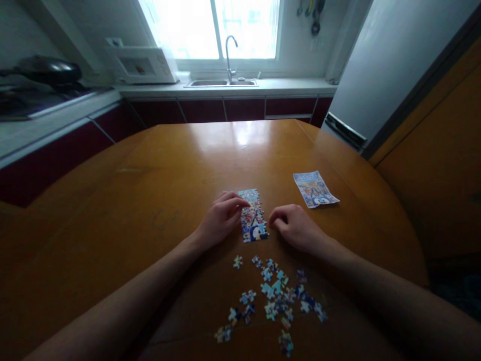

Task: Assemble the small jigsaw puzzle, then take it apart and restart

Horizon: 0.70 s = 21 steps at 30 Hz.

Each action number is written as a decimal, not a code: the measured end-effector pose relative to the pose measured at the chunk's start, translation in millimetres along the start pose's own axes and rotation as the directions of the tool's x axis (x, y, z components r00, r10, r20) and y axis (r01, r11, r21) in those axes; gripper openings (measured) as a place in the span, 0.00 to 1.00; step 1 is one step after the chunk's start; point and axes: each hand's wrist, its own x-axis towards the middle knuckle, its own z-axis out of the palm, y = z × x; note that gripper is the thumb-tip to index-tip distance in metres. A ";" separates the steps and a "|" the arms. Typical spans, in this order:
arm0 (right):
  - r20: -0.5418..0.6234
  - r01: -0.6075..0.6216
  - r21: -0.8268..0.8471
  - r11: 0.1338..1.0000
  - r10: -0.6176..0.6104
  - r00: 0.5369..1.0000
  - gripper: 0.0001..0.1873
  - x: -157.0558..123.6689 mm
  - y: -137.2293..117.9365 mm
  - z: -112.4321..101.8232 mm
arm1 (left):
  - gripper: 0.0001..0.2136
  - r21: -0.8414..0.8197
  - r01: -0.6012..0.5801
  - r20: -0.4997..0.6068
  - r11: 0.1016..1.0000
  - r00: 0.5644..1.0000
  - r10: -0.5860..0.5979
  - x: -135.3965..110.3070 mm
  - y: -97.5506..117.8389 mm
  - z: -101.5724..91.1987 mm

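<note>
A partly assembled jigsaw strip [254, 216] lies on the round wooden table [158, 170] in front of me. My left hand [221, 218] rests at its left edge, fingers curled, fingertips touching the upper pieces. To the right of the strip my right hand [296, 226] lies on the table with fingers curled under; what it holds, if anything, is hidden. Several loose puzzle pieces [274, 296] are scattered between my forearms, nearer to me.
A printed reference picture [314, 188] lies on the table to the right. Beyond the table are a counter with a sink and tap [229, 75], a microwave [143, 65], a pan [48, 70] at left and a fridge [383, 70] at right.
</note>
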 end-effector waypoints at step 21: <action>-0.030 0.002 0.015 1.000 -0.002 1.000 0.14 1.6 0.4 0.0 | 0.09 0.017 0.019 -0.016 1.000 1.000 -0.019 0.4 -2.2 1.9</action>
